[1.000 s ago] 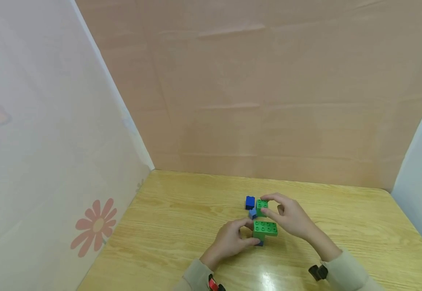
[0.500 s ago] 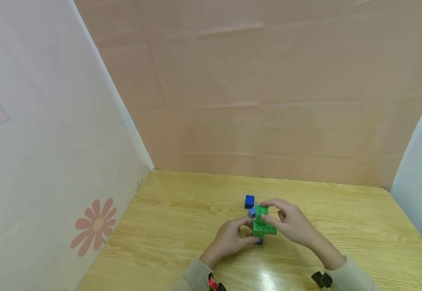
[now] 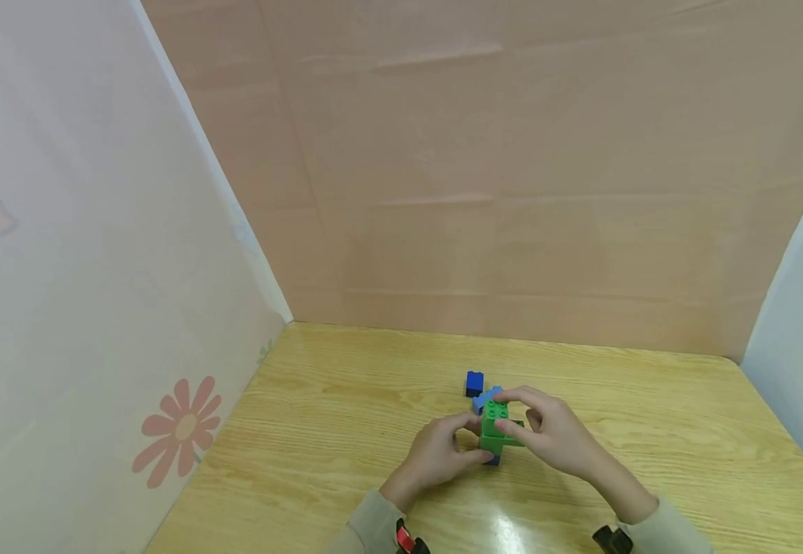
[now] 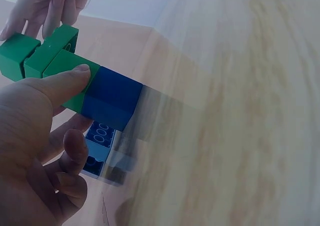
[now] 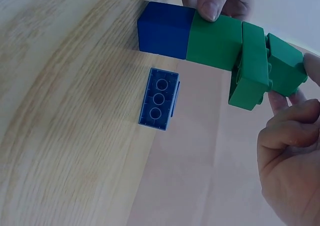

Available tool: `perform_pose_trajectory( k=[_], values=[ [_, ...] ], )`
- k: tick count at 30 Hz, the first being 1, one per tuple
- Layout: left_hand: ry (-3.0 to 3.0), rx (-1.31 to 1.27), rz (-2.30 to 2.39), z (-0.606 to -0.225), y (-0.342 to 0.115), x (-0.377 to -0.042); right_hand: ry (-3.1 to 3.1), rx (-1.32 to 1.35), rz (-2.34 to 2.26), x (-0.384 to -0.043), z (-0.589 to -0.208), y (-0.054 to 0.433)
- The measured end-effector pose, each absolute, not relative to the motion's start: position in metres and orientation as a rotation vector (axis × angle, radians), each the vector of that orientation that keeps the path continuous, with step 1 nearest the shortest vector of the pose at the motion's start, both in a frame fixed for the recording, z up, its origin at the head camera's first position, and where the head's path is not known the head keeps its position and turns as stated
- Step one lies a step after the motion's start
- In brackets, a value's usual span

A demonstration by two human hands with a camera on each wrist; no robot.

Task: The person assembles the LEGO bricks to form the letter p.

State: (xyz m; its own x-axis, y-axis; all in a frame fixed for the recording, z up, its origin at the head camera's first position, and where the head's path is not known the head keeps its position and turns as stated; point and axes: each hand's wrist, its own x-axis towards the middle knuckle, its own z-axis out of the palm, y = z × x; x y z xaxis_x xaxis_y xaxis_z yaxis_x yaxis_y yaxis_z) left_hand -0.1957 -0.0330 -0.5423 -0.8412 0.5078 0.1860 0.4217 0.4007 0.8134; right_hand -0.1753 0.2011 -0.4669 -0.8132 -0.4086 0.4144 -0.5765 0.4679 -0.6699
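Note:
A small stack stands on the table, with a dark blue block [image 5: 166, 30] at the bottom and a green block [image 5: 215, 41] above it. Across these sits a longer green brick [image 5: 250, 70], overhanging to the right in the head view. My left hand [image 3: 439, 454] grips the lower stack, thumb in front on the green block. Between thumb and fingers, my right hand [image 3: 557, 435] pinches a green four-stud brick [image 3: 495, 418] over the left end of the long brick. In the right wrist view studs show in a narrow gap between those two.
Just behind the stack a lighter blue brick [image 3: 482, 402] lies on its side, its hollow underside facing the right wrist camera. A dark blue brick [image 3: 474, 383] stands a little farther back on the wooden table [image 3: 374, 385]. Cloth walls [image 3: 512, 231] rise behind and at the sides.
My right hand has brought the green four-stud brick toward the body from behind the stack, onto the long brick's left end. The left hand keeps its grip, and more of the lighter blue brick shows.

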Motion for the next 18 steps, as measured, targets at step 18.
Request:
perform_pose_trajectory(
  k=[18],
  values=[
    [2.557, 0.853, 1.446, -0.5448, -0.0332, -0.1971, -2.526, 0.84, 1.361, -0.1762, -0.4695, 0.1983]
  ],
)
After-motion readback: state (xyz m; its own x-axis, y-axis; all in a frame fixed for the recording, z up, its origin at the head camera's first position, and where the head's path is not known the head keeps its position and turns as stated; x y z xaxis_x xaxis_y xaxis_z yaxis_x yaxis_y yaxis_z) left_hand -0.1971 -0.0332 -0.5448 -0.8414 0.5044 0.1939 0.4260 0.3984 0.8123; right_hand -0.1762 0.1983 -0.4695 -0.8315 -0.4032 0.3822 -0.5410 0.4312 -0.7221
